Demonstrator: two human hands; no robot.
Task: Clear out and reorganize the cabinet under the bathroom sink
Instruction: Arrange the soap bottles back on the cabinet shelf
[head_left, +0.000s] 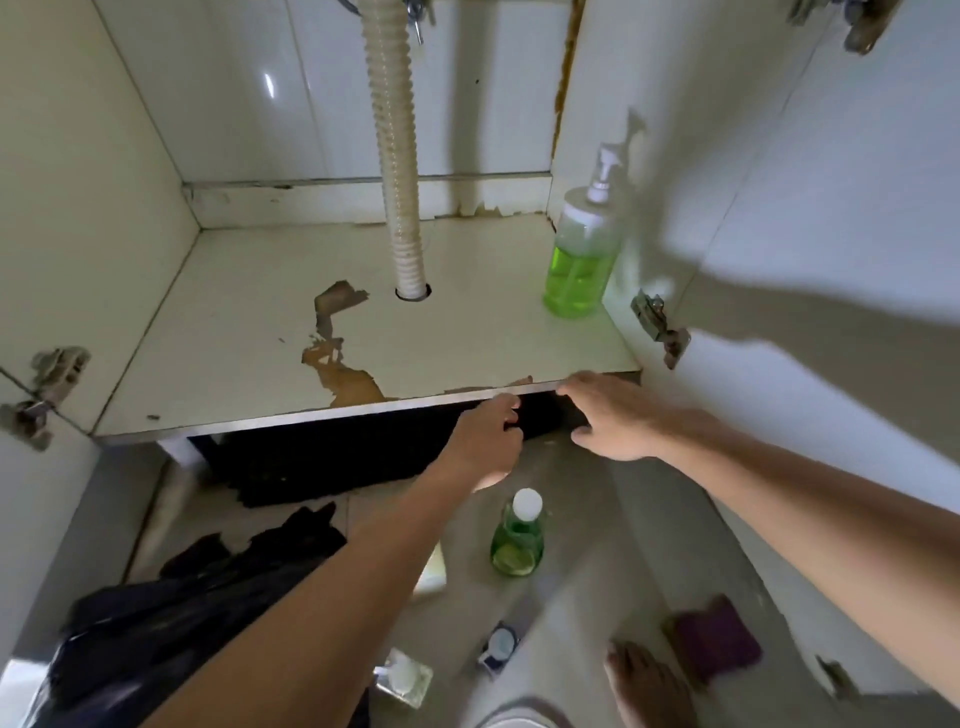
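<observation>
The open cabinet's floor (260, 332) is white with brown peeled patches, and a ribbed drain hose (396, 156) runs through a hole in it. A pump bottle of green liquid (579, 270) stands in its right rear corner. My left hand (488, 441) hovers just below the cabinet's front edge with its fingers curled against the dark gap beneath; whether they hold anything is unclear. My right hand (608, 415) is beside it at the same edge, fingers relaxed and spread, holding nothing.
On the tiled floor stand a green bottle with a white cap (517, 540), a small clear bottle (405, 678) and a small blue-white item (498, 647). A black plastic bag (182, 613) lies at left, a purple cloth (711, 639) at right. A bare foot (649, 686) is near. Both doors stand open.
</observation>
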